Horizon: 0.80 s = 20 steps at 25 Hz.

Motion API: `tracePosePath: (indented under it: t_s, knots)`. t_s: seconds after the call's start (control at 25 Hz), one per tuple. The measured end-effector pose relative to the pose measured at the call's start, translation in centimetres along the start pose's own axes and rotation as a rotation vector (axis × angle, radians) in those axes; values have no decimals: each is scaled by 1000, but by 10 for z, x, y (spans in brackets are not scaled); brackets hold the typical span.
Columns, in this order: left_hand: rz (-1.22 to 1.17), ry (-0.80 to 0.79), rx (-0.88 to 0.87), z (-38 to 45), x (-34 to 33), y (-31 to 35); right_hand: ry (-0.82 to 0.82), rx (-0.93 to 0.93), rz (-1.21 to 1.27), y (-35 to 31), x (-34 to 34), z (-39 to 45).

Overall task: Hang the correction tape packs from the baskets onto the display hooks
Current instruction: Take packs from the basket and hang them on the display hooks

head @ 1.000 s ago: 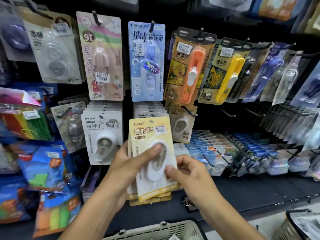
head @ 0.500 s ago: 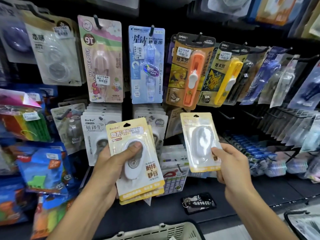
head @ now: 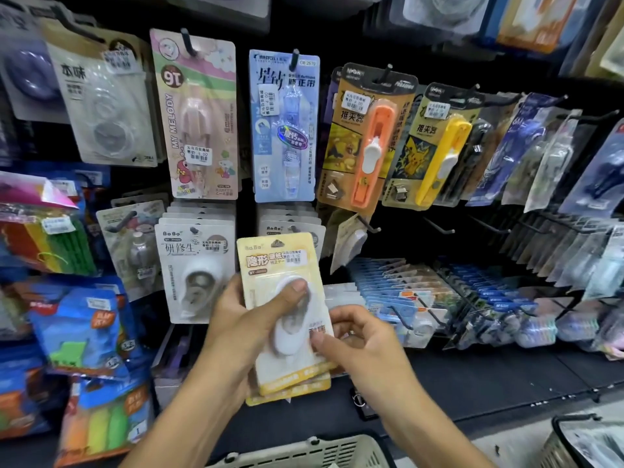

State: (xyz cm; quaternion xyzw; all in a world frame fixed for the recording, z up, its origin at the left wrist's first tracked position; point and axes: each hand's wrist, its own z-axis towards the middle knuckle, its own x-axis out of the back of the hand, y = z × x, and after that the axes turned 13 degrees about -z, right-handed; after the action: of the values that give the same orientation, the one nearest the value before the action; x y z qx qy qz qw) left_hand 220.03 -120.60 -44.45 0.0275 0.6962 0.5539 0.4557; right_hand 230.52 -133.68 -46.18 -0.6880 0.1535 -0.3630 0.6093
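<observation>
A wall of display hooks fills the view, crowded with carded stationery. In the lower row a white "BoBo" stack (head: 196,268) hangs at the left, another white stack (head: 292,228) hangs behind the raised hands, and just right of that a single pack (head: 349,244) dangles at an angle on a hook (head: 369,227) that otherwise looks nearly bare. Further right, two more empty hooks (head: 439,228) stick out. At the bottom edge sits the rim of a pale basket (head: 304,450), with a second, dark-rimmed basket (head: 574,430) in the corner.

The step in hand looks like peeling the next pack off a hand-held bundle, partway through the hanging. The small stack of yellow correction tape packs (head: 287,315) is held upright in front of the lower row, clear of any hook.

The next move, as I judge it, calls for separating only the front card, then lining its hang hole up with a hook tip, likely that near-bare one to the right.

The left hand (head: 243,325) is closed around the stack, thumb pressed on the front blister, fingers hidden behind. The right hand (head: 361,339) is loosely curled, its thumb and forefinger touching the lower right edge of the front card; whether it is firmly pinched yet, I cannot tell.
</observation>
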Motion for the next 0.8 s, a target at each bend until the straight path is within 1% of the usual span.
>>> tracePosePath:
  t_s: [0.12, 0.2, 0.24, 0.28, 0.4, 0.48, 0.56, 0.64, 0.68, 0.72, 0.8]
  knots:
    - [-6, -86, 41, 0, 2, 6, 80, -32, 106, -2, 5, 5]
    - [17, -75, 3, 2, 6, 10, 134, -47, 236, -4, 14, 8]
    - [29, -54, -23, 4, 8, 12, 199, -63, 277, -4, 20, 10]
    - [39, -35, -44, 5, 9, 13, 287, -81, 264, -3, 27, 12]
    - [21, 25, -78, 6, 14, 18, 559, -114, 97, 5, 48, 11]
    - [-25, 46, -69, 6, 16, 21, 629, -99, 103, 8, 56, 7]
    - [-35, 63, -53, 5, 16, 22, 622, -73, 129, 7, 56, 5]
    - [-27, 68, -50, 5, 15, 21, 581, -65, 261, 6, 56, 7]
    - [-23, 65, -56, 6, 15, 21, 532, -72, 327, 8, 56, 7]
    - [-11, 65, -63, 7, 14, 18, 464, -86, 323, 8, 54, 6]
    - [48, 49, -64, 10, 6, 10, 226, -105, 157, 4, 39, 1]
